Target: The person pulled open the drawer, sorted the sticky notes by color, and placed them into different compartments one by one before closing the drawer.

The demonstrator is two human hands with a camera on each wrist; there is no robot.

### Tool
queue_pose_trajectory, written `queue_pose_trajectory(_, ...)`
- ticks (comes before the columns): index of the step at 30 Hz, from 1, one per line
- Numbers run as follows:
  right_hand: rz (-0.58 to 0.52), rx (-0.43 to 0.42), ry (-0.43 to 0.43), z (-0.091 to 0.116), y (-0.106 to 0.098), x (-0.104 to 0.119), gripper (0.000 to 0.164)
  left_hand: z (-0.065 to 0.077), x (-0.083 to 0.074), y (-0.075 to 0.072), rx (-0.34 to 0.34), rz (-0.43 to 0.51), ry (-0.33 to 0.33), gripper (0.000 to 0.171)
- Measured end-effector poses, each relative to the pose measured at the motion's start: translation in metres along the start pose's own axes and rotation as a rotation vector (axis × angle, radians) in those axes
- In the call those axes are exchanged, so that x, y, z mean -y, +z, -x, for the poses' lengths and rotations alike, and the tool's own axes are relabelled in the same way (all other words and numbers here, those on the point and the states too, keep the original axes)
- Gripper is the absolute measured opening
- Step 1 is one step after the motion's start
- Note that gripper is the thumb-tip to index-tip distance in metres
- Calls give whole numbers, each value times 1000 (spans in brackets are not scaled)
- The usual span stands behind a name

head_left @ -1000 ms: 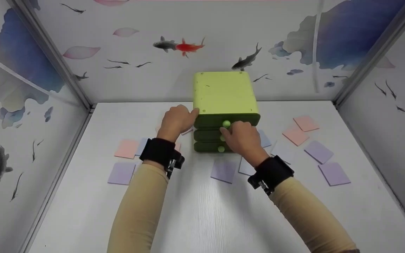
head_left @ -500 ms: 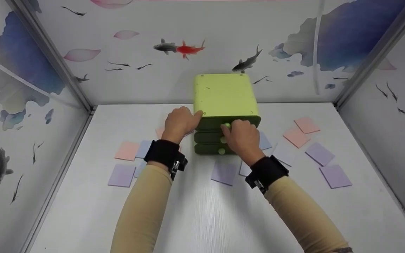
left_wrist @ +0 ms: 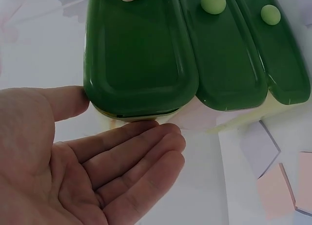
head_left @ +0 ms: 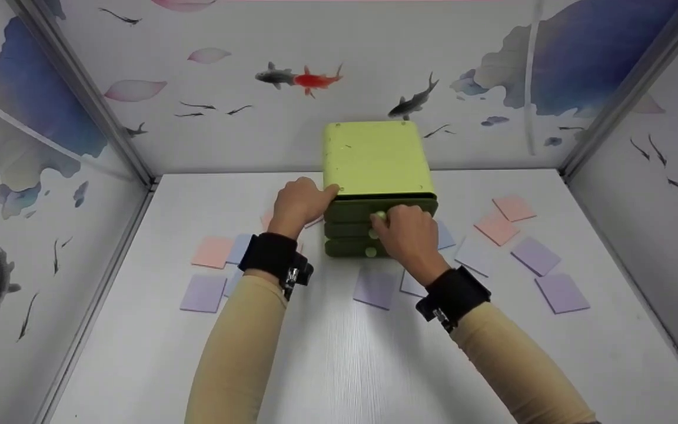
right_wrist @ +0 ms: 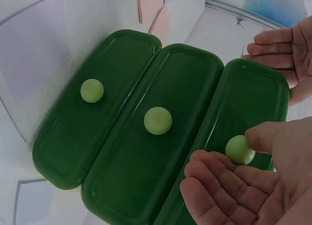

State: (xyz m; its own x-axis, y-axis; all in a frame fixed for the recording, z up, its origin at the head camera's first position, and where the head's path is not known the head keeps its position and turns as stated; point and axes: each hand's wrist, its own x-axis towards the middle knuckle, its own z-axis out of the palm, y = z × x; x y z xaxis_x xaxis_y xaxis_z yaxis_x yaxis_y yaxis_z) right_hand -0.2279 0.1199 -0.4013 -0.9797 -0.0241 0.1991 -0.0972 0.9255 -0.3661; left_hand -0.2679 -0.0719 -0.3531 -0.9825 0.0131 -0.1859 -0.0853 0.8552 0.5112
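- The white desk (head_left: 327, 365) is supporting the work and is extending around the front and both sides of the cabinet (head_left: 377, 156).
- The green cabinet is standing upright, with the printed wall (head_left: 362, 47) rising behind it and its drawers facing the person.
- The top drawer (head_left: 351, 210) is projecting slightly from the cabinet, a dark gap showing below the top edge. Opening is judged to be at an early stage; most of the travel appears to be remaining.
- The middle drawer (head_left: 345, 230) and bottom drawer (head_left: 348, 248) are appearing closed in the cabinet.
- The left hand (head_left: 301, 203) is bracing the cabinet's left front corner, apparently steadying it; its grip is lying wide, thumb touching the upper edge.
- The right hand (head_left: 409, 232) is working at the cabinet's front; its grip is narrow, thumb and fingers pinching the top knob (right_wrist: 240, 150).
- Loose cards (head_left: 495, 228) are lying on both sides of the cabinet and before it; the drawer's contents are remaining hidden.
- The middle knob (right_wrist: 157, 121) and bottom knob (right_wrist: 92, 91) are protruding from the cabinet, untouched.
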Motion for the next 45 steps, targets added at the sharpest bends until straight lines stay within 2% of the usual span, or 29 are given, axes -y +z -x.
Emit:
queue_pose_trajectory(6,11,12,-26,9,-3,-1,53,1,0,0,5,-27,9,50)
queue_pose_trajectory(16,-5,7,-74,26,-8,-4,53,2,0,2,-15,-48,15,51)
queue_pose_trajectory(27,-10,-28,-108,45,-8,-10,57,2,1,5,-33,-25,28,51)
queue_pose_trajectory(45,-11,-63,-151,65,-5,-12,54,2,4,3,-39,-3,46,51)
